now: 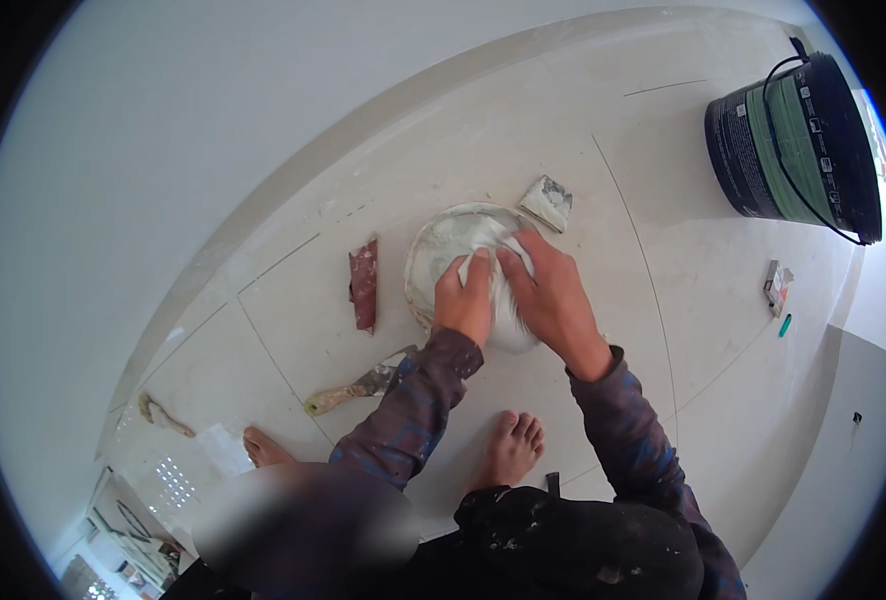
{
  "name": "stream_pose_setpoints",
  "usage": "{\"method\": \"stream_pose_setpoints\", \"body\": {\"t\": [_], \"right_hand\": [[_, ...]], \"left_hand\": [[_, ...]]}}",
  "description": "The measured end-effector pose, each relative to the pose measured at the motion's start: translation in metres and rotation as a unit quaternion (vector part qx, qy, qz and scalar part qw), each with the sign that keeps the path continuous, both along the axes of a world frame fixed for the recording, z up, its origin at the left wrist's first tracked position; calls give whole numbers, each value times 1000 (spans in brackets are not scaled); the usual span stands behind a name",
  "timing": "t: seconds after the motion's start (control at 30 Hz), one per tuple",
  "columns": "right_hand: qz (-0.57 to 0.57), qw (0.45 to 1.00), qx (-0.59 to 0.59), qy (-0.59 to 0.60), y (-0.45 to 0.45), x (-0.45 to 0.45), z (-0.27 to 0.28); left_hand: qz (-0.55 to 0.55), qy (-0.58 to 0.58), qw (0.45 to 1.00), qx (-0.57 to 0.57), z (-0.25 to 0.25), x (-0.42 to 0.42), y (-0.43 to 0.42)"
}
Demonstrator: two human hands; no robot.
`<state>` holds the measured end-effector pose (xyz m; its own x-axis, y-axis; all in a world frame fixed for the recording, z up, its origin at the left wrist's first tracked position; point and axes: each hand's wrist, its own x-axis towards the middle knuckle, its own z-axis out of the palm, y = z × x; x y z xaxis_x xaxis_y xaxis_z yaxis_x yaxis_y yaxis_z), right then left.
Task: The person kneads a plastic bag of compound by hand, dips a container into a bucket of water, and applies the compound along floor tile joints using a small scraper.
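Observation:
Both hands meet over a round white tub [425,262] with a crusted rim, standing on the tiled floor. My left hand [463,300] is closed on a white bag [508,310], thumb and fingers pinching its gathered top. From the right, my right hand [553,295] grips the same bag close beside the left thumb. The bag's full, rounded lower part hangs at the near side of the tub, and my hands partly hide it. Whitish residue shows inside the tub. A smeared flat block [547,204] lies against the tub's upper right edge.
A red-brown sanding piece [364,285] lies left of the tub. Nearer me is a putty knife [348,390]. A dark bucket with a green label [793,145] stands at upper right. A small box [777,289] and green item [785,325] lie below it. Walls border the floor.

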<state>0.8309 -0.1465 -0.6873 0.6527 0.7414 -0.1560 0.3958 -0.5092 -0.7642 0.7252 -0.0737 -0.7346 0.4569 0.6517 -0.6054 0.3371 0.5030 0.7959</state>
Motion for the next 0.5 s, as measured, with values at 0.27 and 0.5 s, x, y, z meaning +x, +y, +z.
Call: {"method": "stream_pose_setpoints", "body": {"t": [0.27,0.5], "right_hand": [[-101,956,109,254,-49,-20,4],[-85,929,229,276,-52,-29,23]], "left_hand": [[-86,-71,993,41,26,-41,-17],[-67,-160,968,184,39,-62,-12]]}}
